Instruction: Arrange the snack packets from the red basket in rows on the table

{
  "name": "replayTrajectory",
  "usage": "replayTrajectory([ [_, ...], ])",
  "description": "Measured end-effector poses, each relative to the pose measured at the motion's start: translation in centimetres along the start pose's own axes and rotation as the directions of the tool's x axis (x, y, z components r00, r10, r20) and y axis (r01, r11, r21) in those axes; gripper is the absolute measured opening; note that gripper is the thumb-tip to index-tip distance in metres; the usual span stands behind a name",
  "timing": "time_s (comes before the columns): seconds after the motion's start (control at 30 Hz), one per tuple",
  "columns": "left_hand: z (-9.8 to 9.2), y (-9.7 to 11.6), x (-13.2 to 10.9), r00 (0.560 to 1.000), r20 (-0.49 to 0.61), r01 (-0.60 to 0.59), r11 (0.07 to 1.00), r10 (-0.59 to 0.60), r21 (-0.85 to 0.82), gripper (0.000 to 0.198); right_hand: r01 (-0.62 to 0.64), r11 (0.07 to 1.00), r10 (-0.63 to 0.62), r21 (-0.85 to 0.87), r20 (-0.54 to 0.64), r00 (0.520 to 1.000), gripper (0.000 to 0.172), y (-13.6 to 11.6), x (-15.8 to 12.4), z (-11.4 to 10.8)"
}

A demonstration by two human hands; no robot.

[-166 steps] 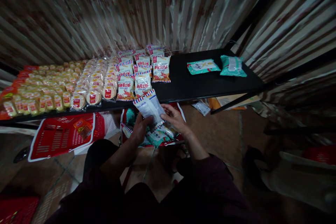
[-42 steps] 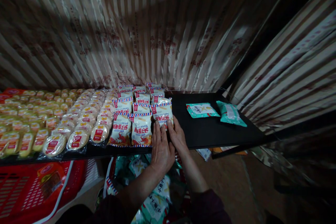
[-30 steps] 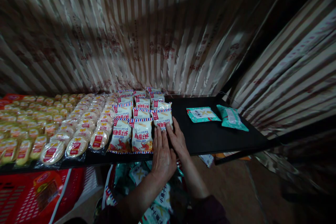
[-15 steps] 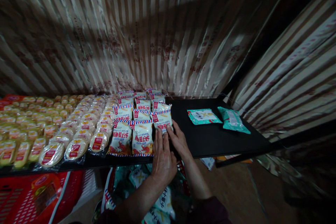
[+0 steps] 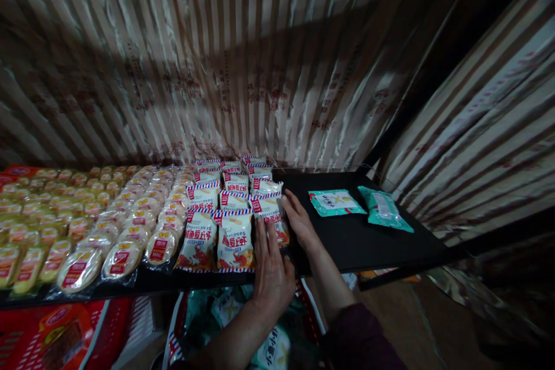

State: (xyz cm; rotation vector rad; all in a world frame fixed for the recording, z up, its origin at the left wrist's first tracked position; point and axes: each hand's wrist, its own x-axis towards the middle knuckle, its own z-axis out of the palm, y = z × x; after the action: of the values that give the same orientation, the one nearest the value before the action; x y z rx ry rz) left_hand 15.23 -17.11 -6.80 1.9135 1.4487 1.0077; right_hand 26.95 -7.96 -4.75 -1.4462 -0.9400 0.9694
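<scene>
White snack bags [image 5: 235,240] with red lettering and striped edges stand in overlapping rows on a black shelf [image 5: 329,243]. At the front of the right-hand row is one snack bag [image 5: 272,212] between my two hands. My left hand [image 5: 272,274] has its fingers stretched out over that bag's lower left part. Along the bag's right edge lies my right hand [image 5: 299,223], fingers extended and its thumb side toward the bag. Neither hand is wrapped around anything.
Round wrapped crackers [image 5: 122,258] and yellow wrapped snacks [image 5: 26,270] fill the shelf's left side. Two teal packets [image 5: 336,203] lie to the right. Below are a red basket [image 5: 26,329] and a basket of teal packets [image 5: 273,349]. A striped curtain [image 5: 243,58] hangs behind.
My right hand has moved slightly up along the bag's right side, and more of the bag's lower front shows. The shelf sits a little lower in view.
</scene>
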Motion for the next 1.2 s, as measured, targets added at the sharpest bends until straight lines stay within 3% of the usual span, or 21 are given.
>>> replayTrajectory([
  [0.3,0.3,-0.5,0.1,1.000,0.001,-0.027,0.998,0.027,0.052,0.077,-0.020,0.992,0.018,0.123,0.022,1.000,0.053,0.2,4.5,0.6],
  [0.47,0.2,-0.8,-0.1,0.994,-0.041,-0.092,0.985,0.099,0.143,0.076,0.061,0.998,-0.061,0.032,0.005,0.998,0.059,0.3,6.4,0.6],
  [0.7,0.0,-0.9,0.0,0.962,-0.036,-0.249,0.922,0.272,0.297,0.075,0.113,0.992,-0.112,-0.063,0.020,0.994,0.055,-0.3,6.3,1.0],
  [1.0,0.8,-2.2,0.1,0.944,-0.012,-0.301,0.873,0.330,0.385,0.072,0.100,0.993,-0.097,-0.065,0.044,0.994,0.066,0.0,5.6,0.6],
  [1.2,1.2,-2.5,0.3,0.937,0.012,-0.324,0.856,0.349,0.402,0.073,0.120,0.992,-0.113,-0.049,0.126,0.986,0.067,0.6,5.7,0.9],
])
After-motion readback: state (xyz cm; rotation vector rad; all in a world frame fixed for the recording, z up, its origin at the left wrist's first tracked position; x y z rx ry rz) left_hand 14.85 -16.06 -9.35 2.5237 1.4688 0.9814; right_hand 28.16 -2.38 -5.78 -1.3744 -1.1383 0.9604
